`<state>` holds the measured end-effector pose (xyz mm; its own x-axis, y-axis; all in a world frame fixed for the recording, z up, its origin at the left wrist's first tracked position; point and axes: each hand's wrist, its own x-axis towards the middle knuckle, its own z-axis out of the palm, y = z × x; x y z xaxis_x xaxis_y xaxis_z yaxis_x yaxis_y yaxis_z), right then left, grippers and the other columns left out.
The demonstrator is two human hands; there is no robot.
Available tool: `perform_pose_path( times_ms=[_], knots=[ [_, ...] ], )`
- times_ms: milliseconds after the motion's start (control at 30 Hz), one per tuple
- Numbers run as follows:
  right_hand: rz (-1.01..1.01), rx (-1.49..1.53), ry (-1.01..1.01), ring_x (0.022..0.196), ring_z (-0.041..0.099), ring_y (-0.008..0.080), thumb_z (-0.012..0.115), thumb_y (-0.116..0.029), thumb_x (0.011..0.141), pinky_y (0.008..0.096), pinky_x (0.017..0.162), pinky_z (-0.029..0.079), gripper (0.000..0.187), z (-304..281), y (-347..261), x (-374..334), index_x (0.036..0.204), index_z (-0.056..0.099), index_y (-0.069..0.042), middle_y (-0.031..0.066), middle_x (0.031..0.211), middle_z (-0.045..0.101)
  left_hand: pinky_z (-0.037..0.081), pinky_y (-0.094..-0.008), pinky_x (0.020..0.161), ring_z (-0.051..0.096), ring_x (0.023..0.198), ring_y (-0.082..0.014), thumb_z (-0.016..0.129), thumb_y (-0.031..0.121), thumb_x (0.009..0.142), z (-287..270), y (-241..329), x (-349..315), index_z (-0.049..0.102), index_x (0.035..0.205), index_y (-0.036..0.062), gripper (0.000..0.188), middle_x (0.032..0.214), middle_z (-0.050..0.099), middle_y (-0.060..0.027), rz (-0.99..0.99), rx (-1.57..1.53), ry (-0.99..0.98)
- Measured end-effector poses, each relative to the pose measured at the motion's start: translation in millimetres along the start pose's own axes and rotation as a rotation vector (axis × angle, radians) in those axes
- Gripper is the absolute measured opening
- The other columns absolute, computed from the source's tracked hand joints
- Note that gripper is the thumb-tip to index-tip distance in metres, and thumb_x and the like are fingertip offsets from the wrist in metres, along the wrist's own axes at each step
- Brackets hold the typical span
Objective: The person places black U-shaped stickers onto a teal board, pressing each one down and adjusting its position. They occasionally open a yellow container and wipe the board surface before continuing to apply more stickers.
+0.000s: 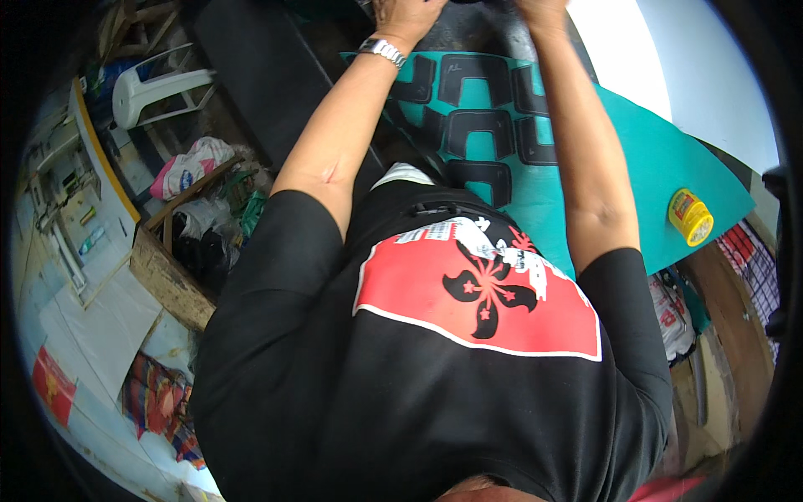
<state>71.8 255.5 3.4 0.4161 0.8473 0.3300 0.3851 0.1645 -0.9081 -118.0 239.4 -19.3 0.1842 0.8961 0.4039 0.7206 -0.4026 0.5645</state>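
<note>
Both my arms reach to the top edge of the head view, where the picture cuts off my fingers. My left hand (407, 15), with a silver watch (383, 52) at the wrist, is over a dark, shiny surface (475, 35). Across from it, my right hand (542, 10) is at the far side of the same dark area. Whatever either hand holds is out of sight. Nearer to me lies a green sheet (669, 167), bearing several black U-shaped pieces (475, 69) with pale outlines.
A yellow tub (690, 219) is on the green sheet at the right. White sheeting (711, 67) stands beyond it. On the left are a dark panel (251, 67), a white plastic stool (138, 96), bags (196, 167) and a board with tools (71, 217).
</note>
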Motion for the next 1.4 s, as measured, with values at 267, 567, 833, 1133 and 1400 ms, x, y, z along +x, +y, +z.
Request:
perform_pose_path(
  times_ms=[267,567,833,1133,1400],
  knots=[
    [0.337,0.356,0.193,0.078,0.057,0.013,0.066,0.001,0.082,0.0295,0.074,0.05,0.034,-137,-47,-67,0.116,0.064,0.0,0.0008,0.083,0.062,0.048,-0.0425,0.088,0.06,0.099,-0.0329,0.078,0.007,0.077,-18,68,-20,0.063,0.117,0.0075,0.042,0.103,0.063,-0.0152,-0.137,-0.458,-0.029],
    [0.481,0.555,0.078,0.091,0.064,0.013,0.071,0.011,0.08,0.0261,0.082,0.051,0.086,-179,-101,-189,0.154,0.031,-0.008,0.0078,0.097,0.067,0.054,-0.0229,0.076,0.067,0.088,-0.0094,0.077,0.016,0.092,-28,168,-123,0.065,0.113,0.004,0.027,0.099,0.07,-0.0026,-0.665,-1.35,-0.785],
    [0.674,0.489,-0.063,0.081,0.062,0.0097,0.072,0.011,0.079,0.0218,0.071,0.049,0.074,-242,-76,-223,0.147,0.046,-0.006,0.0037,0.09,0.064,0.052,-0.0247,0.066,0.064,0.072,-0.0063,0.079,0.02,0.088,-30,159,-175,0.069,0.11,0.0014,0.031,0.084,0.073,-0.0044,-0.463,-0.871,-1.108],
    [0.581,-0.001,-0.034,0.079,0.056,0.0065,0.068,0.007,0.087,0.0217,0.07,0.046,0.067,-245,-51,-264,0.148,0.046,-0.008,0.0007,0.088,0.062,0.052,-0.024,0.06,0.073,0.074,-0.0119,0.075,0.009,0.089,-37,168,-180,0.05,0.133,0.002,0.051,0.079,0.073,-0.0072,-0.475,-0.613,-1.009],
    [0.566,-0.07,-0.059,0.075,0.054,0.0058,0.068,0.007,0.087,0.0216,0.066,0.046,0.067,-249,-42,-264,0.149,0.047,-0.009,-0.0004,0.084,0.06,0.05,-0.0234,0.054,0.072,0.068,-0.012,0.076,0.01,0.089,-35,175,-173,0.046,0.138,0.0036,0.058,0.077,0.074,-0.008,-0.379,-0.498,-1.056]
  ],
)
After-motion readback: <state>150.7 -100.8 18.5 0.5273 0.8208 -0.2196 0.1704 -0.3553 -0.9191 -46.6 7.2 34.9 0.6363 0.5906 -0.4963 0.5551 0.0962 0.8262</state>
